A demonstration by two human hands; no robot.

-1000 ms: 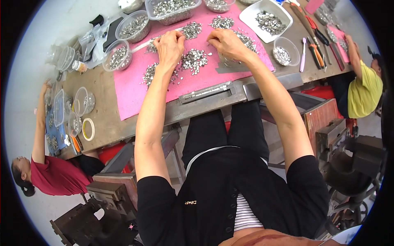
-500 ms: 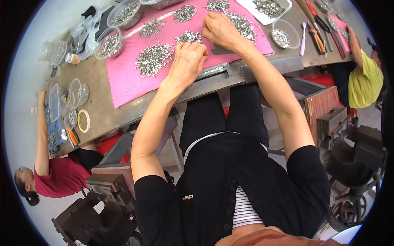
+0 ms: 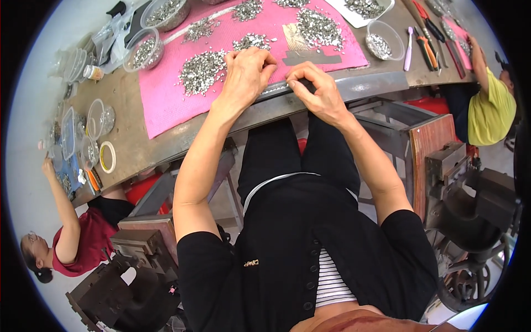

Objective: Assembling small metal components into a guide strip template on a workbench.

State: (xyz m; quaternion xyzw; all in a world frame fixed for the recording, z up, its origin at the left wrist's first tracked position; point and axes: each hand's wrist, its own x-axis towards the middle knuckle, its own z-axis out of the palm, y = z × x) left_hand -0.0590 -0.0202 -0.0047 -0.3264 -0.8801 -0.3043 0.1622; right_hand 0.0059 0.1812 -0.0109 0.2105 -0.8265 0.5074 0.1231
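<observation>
At the far left a co-worker in a red top (image 3: 83,243) reaches up to the end of the counter (image 3: 133,149), where a roll of tape (image 3: 107,157) and a few clear plastic cups (image 3: 95,119) stand. Further along, two clear bowls (image 3: 145,50) of small silvery metal pieces sit beside a pink mat (image 3: 166,99) that covers the middle of the brown counter. On the mat lie about five loose heaps of the same shiny pieces; the nearest heap (image 3: 202,71) is just left of the left hand (image 3: 243,74). That hand rests palm down, fingers curled over a long, dark, narrow metal strip (image 3: 287,87) that runs along the near edge of the counter. The right hand (image 3: 316,91) is next to it, fingertips pressed together in a pinch on the same strip; whether a small piece sits between them cannot be told. One grey flat bar (image 3: 312,57) lies on the mat just beyond the right hand. To the right stand one clear tub (image 3: 384,41) of metal pieces, one pale lilac-handled tool (image 3: 408,47) and several pliers (image 3: 428,39) with orange grips. At the far right a second co-worker in a yellow top (image 3: 489,110) leans on the counter. Below the counter are dark metal presses (image 3: 470,193) on a pale floor (image 3: 33,210).
</observation>
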